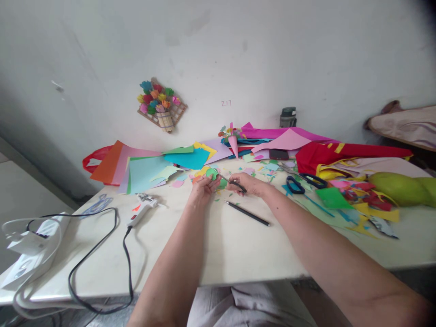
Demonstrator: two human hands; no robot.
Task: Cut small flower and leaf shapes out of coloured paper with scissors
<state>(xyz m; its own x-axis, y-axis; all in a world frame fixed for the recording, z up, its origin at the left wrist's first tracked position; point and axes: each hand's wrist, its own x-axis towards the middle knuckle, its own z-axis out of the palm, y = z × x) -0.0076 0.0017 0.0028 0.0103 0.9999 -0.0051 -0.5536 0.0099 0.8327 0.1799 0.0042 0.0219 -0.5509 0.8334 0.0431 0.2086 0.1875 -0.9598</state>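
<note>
Currently, the left hand point(204, 187) pinches green paper point(211, 173), and the right hand point(245, 184) is curled around scissors point(227, 179).

Left hand point(203, 188) holding green paper point(211, 173), right hand point(241, 182) gripping scissors point(223, 177)

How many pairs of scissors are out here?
2: one pair in the right hand, another with dark blue handles on the table, right of that hand. More may be hidden under the paper.
</note>
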